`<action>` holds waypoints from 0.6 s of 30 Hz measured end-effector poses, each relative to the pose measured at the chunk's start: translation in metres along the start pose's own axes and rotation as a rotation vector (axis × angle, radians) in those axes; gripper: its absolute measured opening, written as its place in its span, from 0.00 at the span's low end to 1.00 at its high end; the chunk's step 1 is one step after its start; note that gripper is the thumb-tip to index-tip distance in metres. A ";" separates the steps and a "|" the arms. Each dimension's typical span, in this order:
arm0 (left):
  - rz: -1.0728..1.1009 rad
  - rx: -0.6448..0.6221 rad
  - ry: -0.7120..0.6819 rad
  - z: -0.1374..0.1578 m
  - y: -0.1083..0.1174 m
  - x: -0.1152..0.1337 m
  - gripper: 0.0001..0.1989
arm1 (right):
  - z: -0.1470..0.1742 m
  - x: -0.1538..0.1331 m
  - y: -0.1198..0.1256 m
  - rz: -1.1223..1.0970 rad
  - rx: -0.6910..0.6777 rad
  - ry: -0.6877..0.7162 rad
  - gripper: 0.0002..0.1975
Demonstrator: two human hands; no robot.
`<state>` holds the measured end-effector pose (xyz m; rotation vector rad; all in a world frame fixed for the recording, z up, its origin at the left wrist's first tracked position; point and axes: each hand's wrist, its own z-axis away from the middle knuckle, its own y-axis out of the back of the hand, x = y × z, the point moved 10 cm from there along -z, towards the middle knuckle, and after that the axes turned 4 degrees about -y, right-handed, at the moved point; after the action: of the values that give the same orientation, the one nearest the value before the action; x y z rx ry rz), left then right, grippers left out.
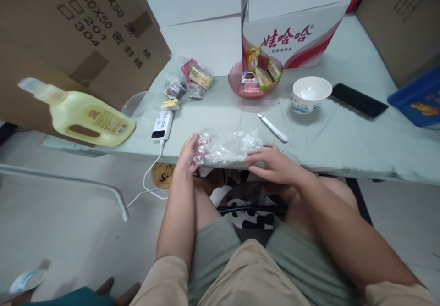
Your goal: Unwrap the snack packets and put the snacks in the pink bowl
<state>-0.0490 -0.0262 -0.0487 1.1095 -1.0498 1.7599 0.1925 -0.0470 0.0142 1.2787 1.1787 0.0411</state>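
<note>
Head view: my left grip [189,152] pinches the bag [227,147], still crumpled; my right grip [271,164], spread, is at its other end.

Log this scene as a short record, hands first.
Left hand: at the left end of the crumpled plastic, fingers seen through it
Right hand: fingers spread at its right end
Surface: table, near edge
Just beyond: white cutter
Farther back: pink bowl holding wrapped snacks; paper bowl
Left side: yellow bottle
</note>
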 end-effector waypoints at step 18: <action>-0.057 -0.494 0.131 0.026 -0.069 -0.015 0.24 | -0.027 -0.006 -0.033 -0.343 -0.246 -0.043 0.10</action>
<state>0.0260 -0.0294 -0.0397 0.6988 -1.2673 1.3993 0.1523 -0.0439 -0.0021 0.8478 1.2981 -0.0903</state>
